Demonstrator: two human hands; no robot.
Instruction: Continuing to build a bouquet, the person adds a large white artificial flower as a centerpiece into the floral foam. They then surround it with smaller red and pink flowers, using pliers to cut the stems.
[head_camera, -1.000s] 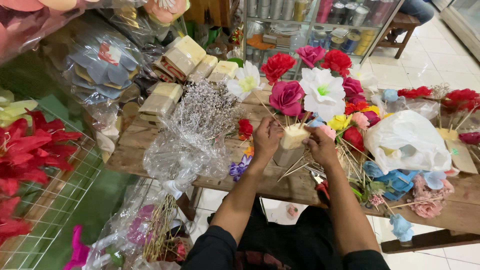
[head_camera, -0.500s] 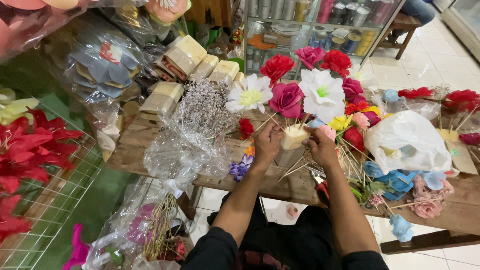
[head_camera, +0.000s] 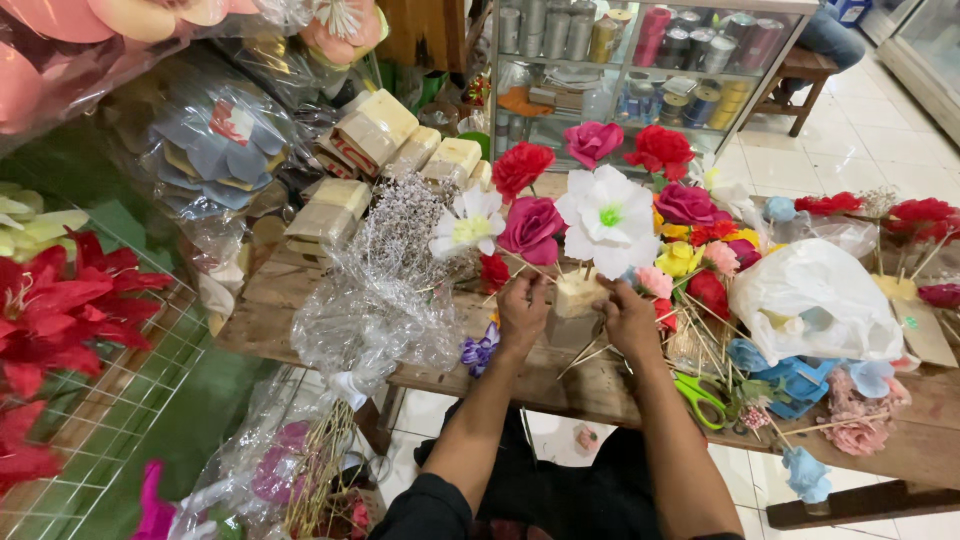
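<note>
Up and to the left of the hands, tan rectangular blocks (head_camera: 363, 128) wrapped in clear film, some with a red band, lie stacked in a loose row on the wooden counter (head_camera: 262, 318). Further left sits a clear bag of grey-blue cut shapes (head_camera: 215, 150) with a red and white label. Just left of the left hand, a crumpled cellophane sleeve (head_camera: 375, 305) wraps a spray of dried greyish sprigs. Well beyond the hands, a glass cabinet (head_camera: 640, 50) holds spools of ribbon in silver, pink and dark colours. To the right of the right hand lies a white plastic bag (head_camera: 815, 300), with green-handled scissors (head_camera: 700, 392) just below and right of that hand. The left hand (head_camera: 522, 312) and the right hand (head_camera: 628, 320) flank a pale foam block (head_camera: 578, 297) on the counter; each grip is curled loosely against a side of the block, fingers touching it, though whether they pinch a stick cannot be told. Paper flowers on thin sticks rise from the block directly above the hands: a white daisy (head_camera: 468, 220), a magenta rose (head_camera: 532, 228), a large white bloom (head_camera: 608, 215) and a red carnation (head_camera: 522, 166).
</note>
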